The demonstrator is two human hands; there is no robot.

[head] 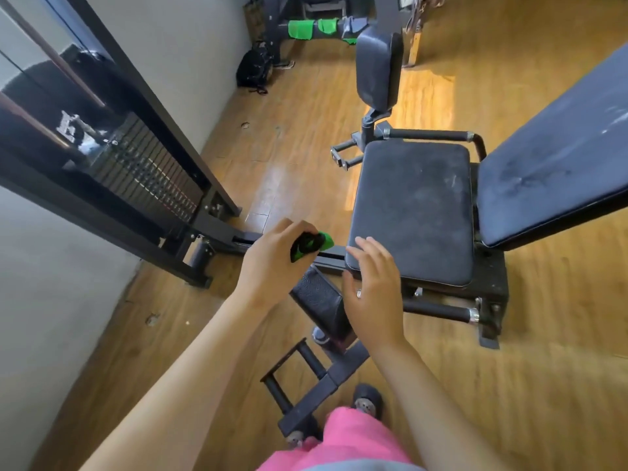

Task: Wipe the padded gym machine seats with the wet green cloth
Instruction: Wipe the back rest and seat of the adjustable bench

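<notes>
Pink shorts (339, 443) fill the bottom edge of my feed, with a dark shoe (366, 399) just beyond them on the wooden floor (509, 385). Next out I see a black footrest frame (306, 379) with roller bars, then a small textured black pad (319, 300) between the two forearms.

My left hand (272, 263) has its fingers clenched around the green cloth (311, 247). The cloth is wadded into a ball, dark in its folds and bright green at the tip. It is held in the air just off the near left corner of the seat pad (413, 212), not touching it.

My right hand (373, 294) is released, its fingers (365, 248) straight and slightly spread, with the tips over that same corner. I cannot tell whether they touch the vinyl.

The seat pad is dark, scuffed and dusty, and a long backrest (557, 154) stands tilted at its right edge. A weight stack (149, 171) sits in its frame at the left wall.

Farther off are an upright pad (377, 69), a black backpack (255, 68) by the wall, and more green rags (300, 30) draped over a distant machine.
</notes>
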